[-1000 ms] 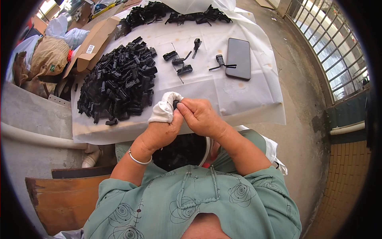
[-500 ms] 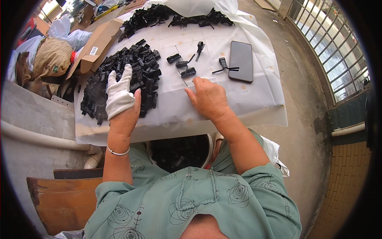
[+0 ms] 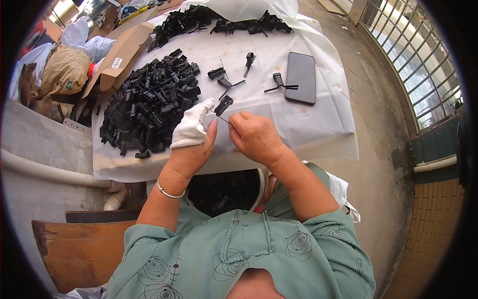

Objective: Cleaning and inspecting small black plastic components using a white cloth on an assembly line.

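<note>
My left hand [image 3: 193,128] wears a white glove that leaves the thumb bare. Its fingers reach toward a small black plastic piece [image 3: 224,105], thumb apart from them; whether the fingertips touch it I cannot tell. From that piece a thin dark tail runs to my bare right hand [image 3: 256,135], whose thumb and forefinger pinch its end. Left of my hands lies a large heap of similar black pieces [image 3: 149,97]. Beyond my hands are several loose ones, among them a piece [image 3: 249,60] with a strap and another [image 3: 278,79] whose strap ends lie over the phone's edge.
A dark phone [image 3: 300,74] lies on the white sheet [image 3: 328,132] covering the table. More black pieces [image 3: 254,24] are piled along the far edge. An open cardboard box [image 3: 119,57] stands at the left. Between my knees is a round tub [image 3: 224,192] with dark contents.
My left hand has moved right, off the heap, to beside my right hand. The black piece has shifted nearer, its tail in my right fingers. A single piece now lies at the heap's near edge.
</note>
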Motion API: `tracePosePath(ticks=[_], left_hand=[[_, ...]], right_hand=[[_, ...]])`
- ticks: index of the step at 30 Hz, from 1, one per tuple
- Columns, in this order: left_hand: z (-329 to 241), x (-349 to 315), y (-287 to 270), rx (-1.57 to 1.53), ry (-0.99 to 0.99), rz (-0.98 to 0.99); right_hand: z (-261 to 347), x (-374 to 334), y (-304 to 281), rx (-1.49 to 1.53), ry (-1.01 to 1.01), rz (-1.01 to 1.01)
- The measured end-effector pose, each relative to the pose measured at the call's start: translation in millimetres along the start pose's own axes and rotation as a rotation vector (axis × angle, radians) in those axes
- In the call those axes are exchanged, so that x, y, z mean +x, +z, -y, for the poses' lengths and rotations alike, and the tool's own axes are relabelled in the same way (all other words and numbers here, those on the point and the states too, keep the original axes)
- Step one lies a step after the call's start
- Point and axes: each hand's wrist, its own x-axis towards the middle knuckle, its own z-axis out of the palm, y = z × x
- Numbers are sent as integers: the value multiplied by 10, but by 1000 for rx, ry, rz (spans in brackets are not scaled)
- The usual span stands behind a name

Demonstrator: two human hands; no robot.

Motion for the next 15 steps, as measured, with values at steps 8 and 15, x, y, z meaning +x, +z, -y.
tracePosePath(ticks=[8, 15], left_hand=[[-55, -39, 23, -664, -518, 302], [14, -63, 91, -811, -503, 233]], right_hand=[[96, -59, -139, 260, -184, -3], [145, -58, -152, 308, -283, 10]])
